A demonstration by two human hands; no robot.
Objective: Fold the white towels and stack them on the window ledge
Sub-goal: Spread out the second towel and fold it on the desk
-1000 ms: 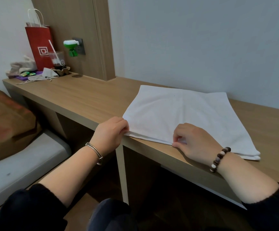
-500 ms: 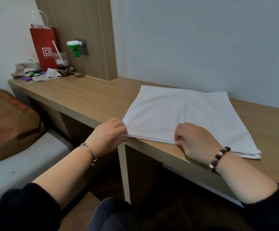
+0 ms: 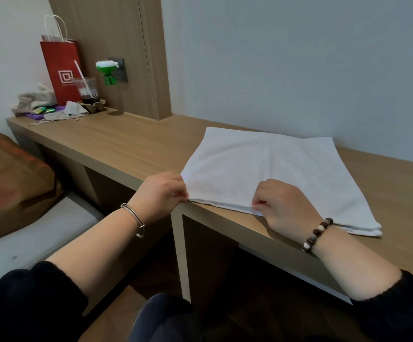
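A white towel (image 3: 272, 176), folded flat in layers, lies on a long wooden worktop (image 3: 126, 144) against a pale wall, its near edge along the worktop's front. The left hand (image 3: 162, 193), fingers curled, pinches the towel's near left corner. The right hand (image 3: 283, 203), also curled, pinches the near edge further along. At the worktop's far left end stand a red paper bag (image 3: 61, 70) and a plastic cup (image 3: 86, 91) with a straw.

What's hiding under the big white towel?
The white towel lies flat on the wooden ledge, and its own folded layers show at the near right corner. The left hand and right hand pinch its near edge. Anything between the layers is covered.
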